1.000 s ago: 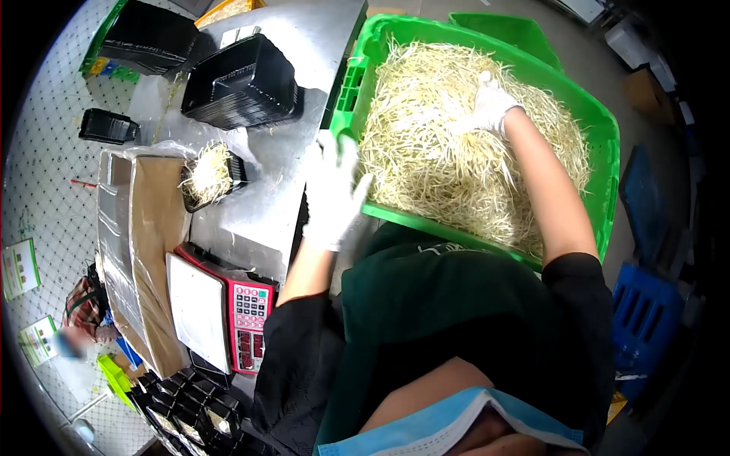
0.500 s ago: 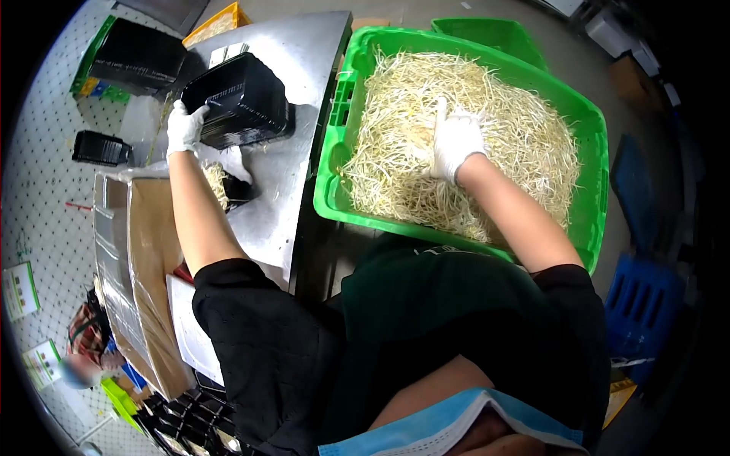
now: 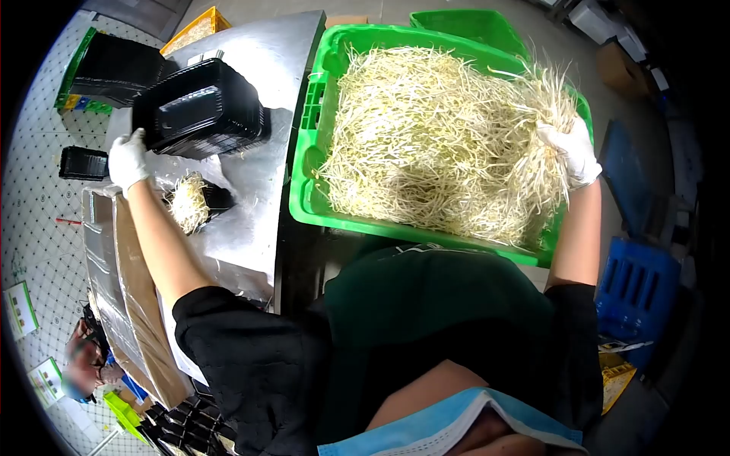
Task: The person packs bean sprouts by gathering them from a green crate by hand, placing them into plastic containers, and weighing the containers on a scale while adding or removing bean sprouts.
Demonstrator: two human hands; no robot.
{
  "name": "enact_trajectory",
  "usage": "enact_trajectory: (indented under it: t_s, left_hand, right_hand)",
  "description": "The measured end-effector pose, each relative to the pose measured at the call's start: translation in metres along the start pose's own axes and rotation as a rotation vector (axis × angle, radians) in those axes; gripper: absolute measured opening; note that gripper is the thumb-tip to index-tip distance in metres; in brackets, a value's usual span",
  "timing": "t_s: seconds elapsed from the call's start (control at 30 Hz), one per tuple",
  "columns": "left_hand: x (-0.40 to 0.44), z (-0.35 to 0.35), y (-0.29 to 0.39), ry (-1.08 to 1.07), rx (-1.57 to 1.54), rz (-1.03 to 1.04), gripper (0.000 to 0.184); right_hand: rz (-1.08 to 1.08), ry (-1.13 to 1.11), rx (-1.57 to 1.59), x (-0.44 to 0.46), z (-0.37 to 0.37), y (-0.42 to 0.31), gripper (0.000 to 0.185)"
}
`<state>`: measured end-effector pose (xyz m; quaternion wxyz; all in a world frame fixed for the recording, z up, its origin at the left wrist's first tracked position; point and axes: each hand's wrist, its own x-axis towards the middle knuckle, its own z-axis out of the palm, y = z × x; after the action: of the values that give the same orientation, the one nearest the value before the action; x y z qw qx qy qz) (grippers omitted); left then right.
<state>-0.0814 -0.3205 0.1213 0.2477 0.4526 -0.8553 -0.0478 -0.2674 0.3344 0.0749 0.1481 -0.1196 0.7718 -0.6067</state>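
My gloved left hand (image 3: 128,158) is at the near left edge of a black plastic tray (image 3: 169,114), its fingers closed on the rim. That tray sits partly drawn out from the end of a stack of black trays (image 3: 247,114) on the metal table. Just below lies another black tray (image 3: 220,199) filled with bean sprouts (image 3: 188,202). My gloved right hand (image 3: 572,152) is closed around a large clump of bean sprouts (image 3: 549,102), lifted at the right side of the green bin (image 3: 304,171). Loose sprouts (image 3: 426,129) heap inside the bin.
The metal table (image 3: 255,228) stands left of the bin. More black trays (image 3: 118,68) and a single tray (image 3: 82,163) lie farther left. A plastic-wrapped cardboard box (image 3: 137,304) is nearer me. A blue crate (image 3: 637,292) stands right; another person (image 3: 84,357) is at far left.
My right hand has moved right across the bin and now grips a clump of sprouts. My left hand has shifted left, drawing the end tray away from the stack. The view has turned slightly.
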Motion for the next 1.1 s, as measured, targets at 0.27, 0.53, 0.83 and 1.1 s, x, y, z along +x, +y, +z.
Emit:
enact_trajectory:
  t_s: [0.27, 0.53, 0.83, 1.1]
  left_hand:
    - [-0.070, -0.091, 0.007, -0.102, -1.697, -0.180, 0.017]
    - [-0.238, -0.026, 0.071, -0.391, -1.897, -0.412, 0.033]
    - [-0.316, -0.019, 0.073, -0.535, -1.994, -0.818, 0.021]
    - [-0.334, -0.019, 0.128, -0.635, -2.072, -0.720, 0.024]
  right_hand:
    - [-0.005, -0.235, -1.193, 0.055, 0.072, 0.044, 0.103]
    - [0.181, -0.526, -1.246, 0.065, 0.068, 0.039, 0.100]
    - [0.061, -0.259, 0.254, 0.032, -0.051, 0.071, 0.059]
    - [-0.179, -0.296, -1.165, 0.055, 0.030, 0.072, 0.099]
